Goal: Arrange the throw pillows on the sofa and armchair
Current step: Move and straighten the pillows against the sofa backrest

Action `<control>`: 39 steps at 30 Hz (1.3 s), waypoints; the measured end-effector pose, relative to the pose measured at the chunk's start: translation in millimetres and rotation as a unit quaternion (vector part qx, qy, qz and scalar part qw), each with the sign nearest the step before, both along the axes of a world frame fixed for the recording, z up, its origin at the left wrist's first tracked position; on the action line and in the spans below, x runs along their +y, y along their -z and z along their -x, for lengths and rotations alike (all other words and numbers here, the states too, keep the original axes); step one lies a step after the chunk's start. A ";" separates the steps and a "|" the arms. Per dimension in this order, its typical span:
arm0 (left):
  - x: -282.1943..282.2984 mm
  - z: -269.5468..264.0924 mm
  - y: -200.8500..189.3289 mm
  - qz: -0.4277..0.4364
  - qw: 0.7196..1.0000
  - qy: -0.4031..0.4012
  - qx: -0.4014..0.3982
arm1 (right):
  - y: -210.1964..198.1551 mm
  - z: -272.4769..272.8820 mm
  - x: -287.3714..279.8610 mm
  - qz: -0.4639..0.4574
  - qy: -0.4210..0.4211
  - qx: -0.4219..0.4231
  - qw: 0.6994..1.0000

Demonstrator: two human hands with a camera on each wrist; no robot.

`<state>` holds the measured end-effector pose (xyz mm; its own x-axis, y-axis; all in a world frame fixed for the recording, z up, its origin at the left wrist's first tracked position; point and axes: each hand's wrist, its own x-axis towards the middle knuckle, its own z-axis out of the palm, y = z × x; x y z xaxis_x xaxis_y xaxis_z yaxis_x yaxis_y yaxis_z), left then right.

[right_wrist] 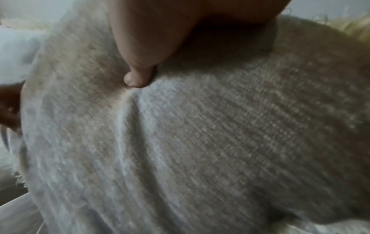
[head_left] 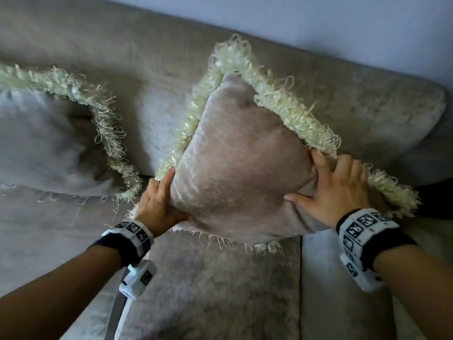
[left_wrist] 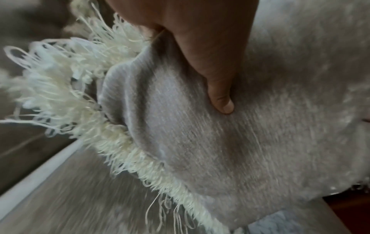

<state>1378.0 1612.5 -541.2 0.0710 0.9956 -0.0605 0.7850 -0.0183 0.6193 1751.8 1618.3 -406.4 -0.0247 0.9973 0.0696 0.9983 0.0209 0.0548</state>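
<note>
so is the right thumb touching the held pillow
Touching. In the right wrist view the right hand's thumb tip presses into the pillow, puckering the fabric. The head view shows the same.

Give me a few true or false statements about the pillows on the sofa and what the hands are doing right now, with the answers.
1. Both hands hold the same pillow. True: the left hand and right hand grip opposite sides of the held pillow.
2. The held pillow has a plain, unfringed edge. False: cream fringe borders it.
3. A second pillow lies to its left. True.
4. The held pillow lies flat on the floor. False: it stands tilted against the sofa backrest.
</note>
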 end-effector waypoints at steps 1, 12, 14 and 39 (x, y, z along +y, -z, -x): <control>5.5 1.7 -15.3 -0.020 0.999 0.011 0.023 | -4.2 -5.5 -2.6 -0.008 0.010 0.013 1.000; 55.2 8.3 -66.9 -0.055 0.980 0.082 0.172 | 32.4 -15.1 2.3 0.014 0.074 0.092 0.993; 61.9 0.2 -53.4 -0.037 0.977 0.086 0.190 | 51.3 -17.2 5.3 0.028 0.088 0.085 0.992; 61.8 8.8 -42.4 -0.105 0.967 0.135 0.191 | 58.7 -14.4 -16.5 -0.034 0.024 0.170 0.985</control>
